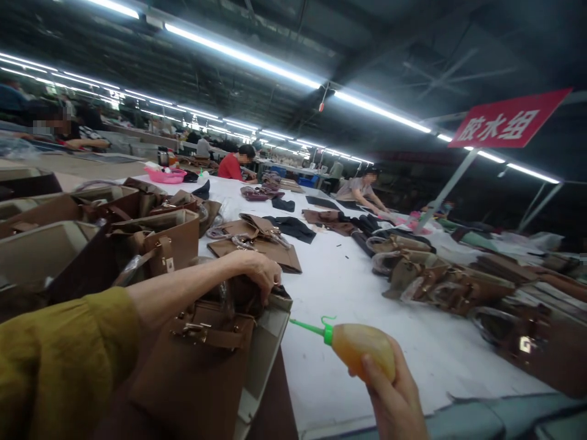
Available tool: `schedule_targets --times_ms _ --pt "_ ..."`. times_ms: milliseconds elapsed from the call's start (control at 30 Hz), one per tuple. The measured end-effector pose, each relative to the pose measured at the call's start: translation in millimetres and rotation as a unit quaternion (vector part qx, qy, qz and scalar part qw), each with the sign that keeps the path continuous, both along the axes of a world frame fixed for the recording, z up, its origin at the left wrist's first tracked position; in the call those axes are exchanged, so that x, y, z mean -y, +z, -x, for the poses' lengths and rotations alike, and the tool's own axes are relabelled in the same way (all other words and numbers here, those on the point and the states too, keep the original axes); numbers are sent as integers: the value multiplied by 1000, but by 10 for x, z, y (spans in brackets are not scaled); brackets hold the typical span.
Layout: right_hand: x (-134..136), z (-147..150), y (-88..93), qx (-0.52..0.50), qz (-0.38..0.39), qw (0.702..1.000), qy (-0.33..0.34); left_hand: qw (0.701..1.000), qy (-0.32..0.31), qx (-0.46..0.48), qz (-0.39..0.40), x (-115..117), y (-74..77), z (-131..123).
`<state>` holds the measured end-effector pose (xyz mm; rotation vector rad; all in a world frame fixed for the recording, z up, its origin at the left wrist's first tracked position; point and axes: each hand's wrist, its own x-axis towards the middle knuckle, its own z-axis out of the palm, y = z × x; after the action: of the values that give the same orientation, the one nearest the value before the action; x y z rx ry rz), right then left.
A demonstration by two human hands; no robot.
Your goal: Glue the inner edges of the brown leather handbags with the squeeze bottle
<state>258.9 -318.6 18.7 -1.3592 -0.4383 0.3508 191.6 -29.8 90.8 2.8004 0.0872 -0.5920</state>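
My right hand (389, 385) is wrapped round a squeeze bottle (362, 348) of amber liquid, probably glue. Its long green nozzle (307, 327) points left, the tip close to the top edge of a brown handbag (206, 366). That bag stands in front of me with its pale side panel (270, 324) towards the bottle. From above, my left hand (261, 272) reaches across and grips the bag's upper edge, its fingers bent down and partly hidden. Metal fittings (195, 332) and a strap show on the bag's front flap.
Several brown handbags (156, 244) crowd the left, and more (426, 269) line the right of the white table (339, 293). Another bag (257, 244) lies ahead beside dark pieces (293, 227). A pink basin (165, 175) sits farther back. Co-workers (232, 165) work beyond.
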Motion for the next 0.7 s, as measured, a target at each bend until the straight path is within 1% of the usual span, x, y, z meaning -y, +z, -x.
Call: schedule_targets --times_ms 133,333,533,600,700 --pt "-6 -5 -46 -11 2 1000 1 1000 -5 -8 -11 76 -48 57" --pt "-29 9 -118 -28 -9 1000 -2 999 -3 5 -40 182 5 154" --pt "-73 27 -257 -61 -38 997 -10 1000 23 -6 -17 218 45 197" --pt "-78 34 -299 -73 -44 996 -12 1000 29 -7 -10 220 35 197" --pt "-70 34 -327 -88 -46 995 -13 1000 19 1 -1 205 1 186"
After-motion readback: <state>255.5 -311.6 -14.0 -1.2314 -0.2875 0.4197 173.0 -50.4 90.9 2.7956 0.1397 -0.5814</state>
